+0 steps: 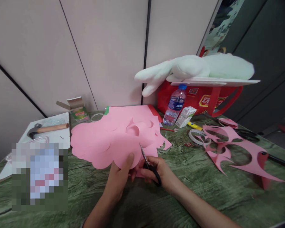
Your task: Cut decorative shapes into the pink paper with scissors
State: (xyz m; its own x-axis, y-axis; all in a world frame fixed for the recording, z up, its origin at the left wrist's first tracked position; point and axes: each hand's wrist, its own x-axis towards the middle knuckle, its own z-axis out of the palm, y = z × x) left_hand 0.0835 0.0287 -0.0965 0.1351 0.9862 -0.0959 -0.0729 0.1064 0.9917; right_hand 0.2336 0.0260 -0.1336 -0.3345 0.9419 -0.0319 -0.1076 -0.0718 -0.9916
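A large sheet of pink paper (97, 139) with a scalloped, cloud-like edge is held up over the green table. My left hand (120, 175) grips its lower edge, thumb on top and the other fingers hidden beneath. In my right hand (156, 171) are black-handled scissors (154, 174), their blades pointing up and away from me at the paper's right part. Whether the blades are fully closed is hard to tell. Behind the held piece lie more pink sheets (128, 112), with curved offcuts around them.
Pink paper scraps (244, 152) and a tape roll (199, 137) lie at right. A water bottle (174, 106), a small box (185, 116) and a red bag (194, 98) under a white plush toy (192, 68) stand behind. A hammer (49, 128) rests on a white board (61, 142) at left.
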